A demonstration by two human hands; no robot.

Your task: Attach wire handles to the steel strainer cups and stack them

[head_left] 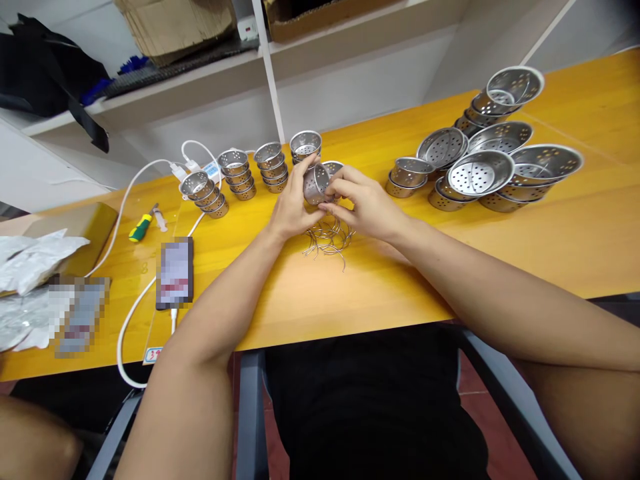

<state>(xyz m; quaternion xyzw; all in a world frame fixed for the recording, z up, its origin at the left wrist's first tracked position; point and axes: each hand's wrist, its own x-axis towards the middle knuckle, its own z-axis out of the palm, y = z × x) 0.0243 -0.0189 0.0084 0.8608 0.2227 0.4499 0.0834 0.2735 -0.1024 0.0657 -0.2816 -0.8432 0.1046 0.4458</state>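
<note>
My left hand [293,208] half-curls round a perforated cup [315,187] — too loose, and it could slip. My right hand [364,203] pinches nearly closed beside it — hold unclear.

Hands [320,193] — perforated metal cup [316,185]

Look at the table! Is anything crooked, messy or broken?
Yes, the leftmost cup stack seems to lean, with its cups out of line. The curved wires lie in a messy tangle on the table, not sorted neatly. I can't see anything spilled or broken.
</note>
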